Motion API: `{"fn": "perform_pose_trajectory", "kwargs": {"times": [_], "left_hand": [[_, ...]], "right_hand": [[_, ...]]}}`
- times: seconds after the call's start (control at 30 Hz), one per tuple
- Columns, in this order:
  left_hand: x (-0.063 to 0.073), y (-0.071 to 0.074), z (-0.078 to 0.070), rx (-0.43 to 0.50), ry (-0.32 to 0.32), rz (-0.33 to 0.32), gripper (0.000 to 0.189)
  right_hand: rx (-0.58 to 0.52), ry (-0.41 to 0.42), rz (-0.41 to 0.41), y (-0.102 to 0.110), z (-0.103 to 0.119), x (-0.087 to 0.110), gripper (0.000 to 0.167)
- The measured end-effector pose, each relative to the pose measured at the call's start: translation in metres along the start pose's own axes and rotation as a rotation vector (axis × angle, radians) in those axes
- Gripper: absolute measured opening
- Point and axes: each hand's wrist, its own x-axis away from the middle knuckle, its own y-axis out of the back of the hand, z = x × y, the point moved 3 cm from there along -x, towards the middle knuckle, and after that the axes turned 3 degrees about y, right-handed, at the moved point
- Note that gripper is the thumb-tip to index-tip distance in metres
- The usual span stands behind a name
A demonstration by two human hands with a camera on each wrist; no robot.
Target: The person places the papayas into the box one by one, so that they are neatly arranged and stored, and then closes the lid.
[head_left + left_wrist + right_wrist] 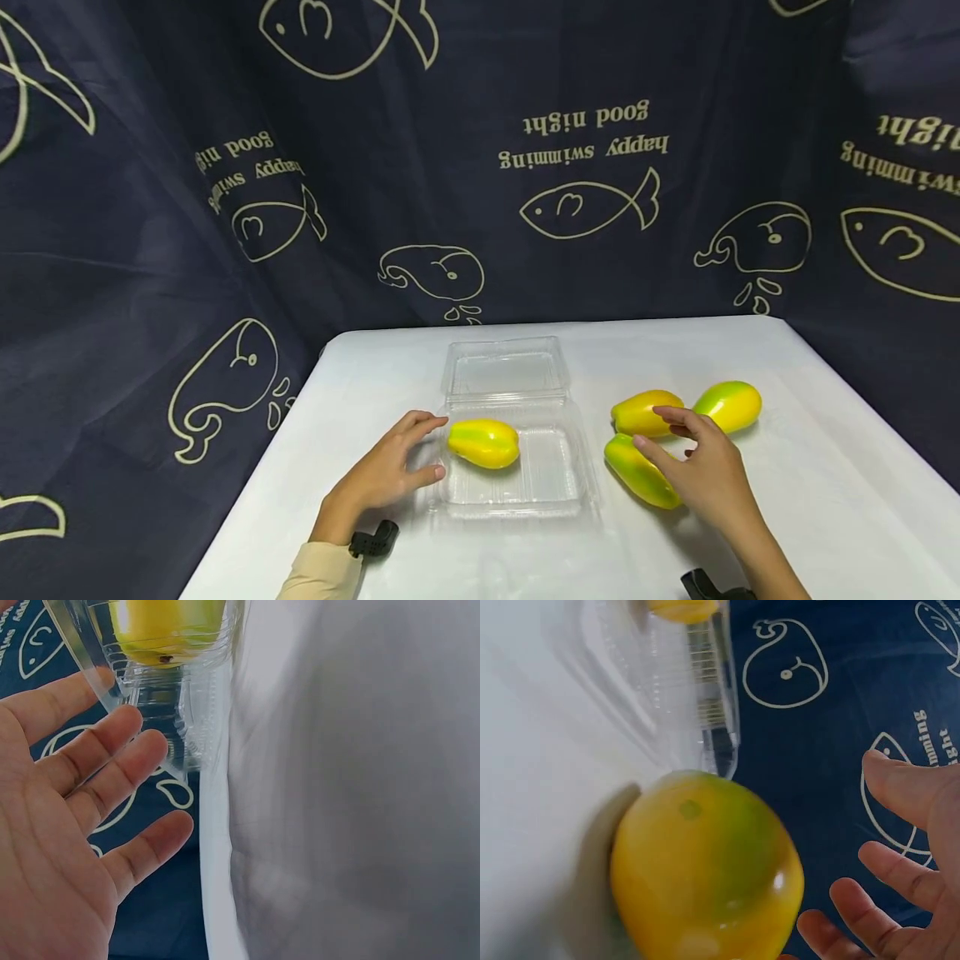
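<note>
A yellow-green papaya [484, 443] lies in the left part of a clear plastic clamshell box [551, 504], whose lid is folded back. Beside the box's left wall is my left hand [390, 467], fingers spread and holding nothing; the left wrist view shows its fingertips close to the box wall. On the right, my right hand [708, 471] hovers over a green-yellow papaya [637, 471], thumb and fingers apart. Just behind that one sit a yellow papaya [641, 414] and another green-topped papaya [731, 406]. In the right wrist view, a papaya [705, 870] fills the foreground beside the parted fingers.
The transparent lid [506, 371] lies flat toward the back of the white-covered table [375, 367]. A dark blue curtain [450, 167] with fish and whale drawings hangs behind and around the table. Both wrists carry black camera mounts.
</note>
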Motion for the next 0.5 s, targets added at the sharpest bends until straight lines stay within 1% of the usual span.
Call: {"fn": "perform_pose_trajectory", "kwargs": {"times": [0.2, 0.5], "left_hand": [[0.000, 0.000, 0.001, -0.005, -0.005, 0.008, 0.070], [0.002, 0.001, 0.002, -0.002, -0.002, 0.006, 0.071]], "right_hand": [[0.013, -0.010, 0.005, -0.002, -0.005, 0.004, 0.061], [0.040, -0.018, 0.055, -0.009, -0.015, 0.009, 0.064]]}}
